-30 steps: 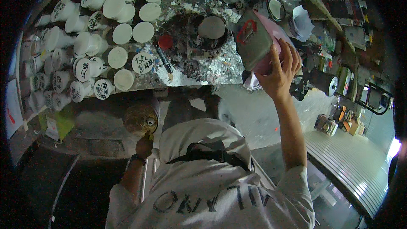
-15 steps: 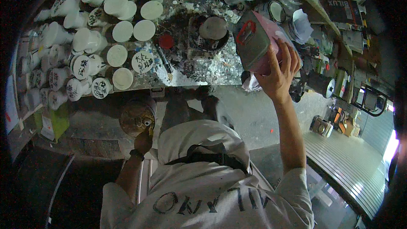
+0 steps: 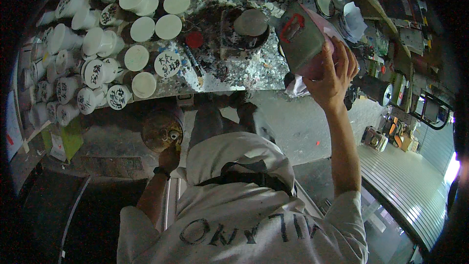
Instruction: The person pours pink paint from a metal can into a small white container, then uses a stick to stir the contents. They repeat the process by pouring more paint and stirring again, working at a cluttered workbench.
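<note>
Light was dim, grainy; shadow pooled beneath the workbench (image 3: 222, 83); white glare burned far right; edges bowed, blackened.

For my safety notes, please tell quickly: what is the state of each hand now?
Left hand: at the round drum; open or closed cannot be told.
Right hand: holding the pink-sided can.

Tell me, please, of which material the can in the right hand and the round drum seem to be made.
The can is probably painted metal: dull grey face, pink side, straight edges. The drum looks like metal, rough and dull, with rust-like brown patches that could be paint.
</note>
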The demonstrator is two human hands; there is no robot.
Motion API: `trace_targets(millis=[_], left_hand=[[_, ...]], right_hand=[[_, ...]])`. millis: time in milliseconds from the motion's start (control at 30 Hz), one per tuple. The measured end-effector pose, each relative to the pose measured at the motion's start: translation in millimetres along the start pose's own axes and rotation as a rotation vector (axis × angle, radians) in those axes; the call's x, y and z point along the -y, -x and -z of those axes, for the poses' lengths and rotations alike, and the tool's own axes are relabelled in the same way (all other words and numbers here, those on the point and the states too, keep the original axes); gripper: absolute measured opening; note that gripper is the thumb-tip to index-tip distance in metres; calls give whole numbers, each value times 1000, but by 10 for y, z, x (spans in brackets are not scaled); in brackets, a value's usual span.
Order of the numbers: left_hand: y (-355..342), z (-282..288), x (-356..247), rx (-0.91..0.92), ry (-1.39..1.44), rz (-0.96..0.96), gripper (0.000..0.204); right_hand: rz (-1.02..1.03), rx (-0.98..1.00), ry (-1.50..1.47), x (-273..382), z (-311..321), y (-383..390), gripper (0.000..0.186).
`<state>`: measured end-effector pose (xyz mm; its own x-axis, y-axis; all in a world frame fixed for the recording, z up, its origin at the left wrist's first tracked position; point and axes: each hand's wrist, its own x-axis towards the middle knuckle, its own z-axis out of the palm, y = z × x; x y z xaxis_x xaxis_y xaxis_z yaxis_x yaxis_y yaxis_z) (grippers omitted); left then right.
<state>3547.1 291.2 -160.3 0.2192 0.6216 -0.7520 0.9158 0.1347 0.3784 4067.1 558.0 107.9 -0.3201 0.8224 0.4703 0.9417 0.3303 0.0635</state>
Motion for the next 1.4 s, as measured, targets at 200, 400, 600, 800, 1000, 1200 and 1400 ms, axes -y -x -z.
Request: trace_targets(millis=[200,400,600,800,1000,1200,1400], left_hand=[[-96,-165,140,-69,36,-74,62],[-80,-97,204,72,21,17,63],[-124,36,38,78,114,11,66],[-66,128,-8,142,109,53,65],[-42,170,-66,75,77,-62,62],[-88,52,-15,66,103,-40,59],[-114,26,-27,64,91,-37,60]], right_hand=[[-19,-1,27,115,41,-28,88],[-14,7,34,209,56,-80,86],[-9,-6,9,196,72,-99,84],[18,-1,22,175,47,-80,113],[-7,-8,13,169,54,-63,98],[-41,0,7,188,51,-56,92],[-14,11,32,213,57,-81,108]])
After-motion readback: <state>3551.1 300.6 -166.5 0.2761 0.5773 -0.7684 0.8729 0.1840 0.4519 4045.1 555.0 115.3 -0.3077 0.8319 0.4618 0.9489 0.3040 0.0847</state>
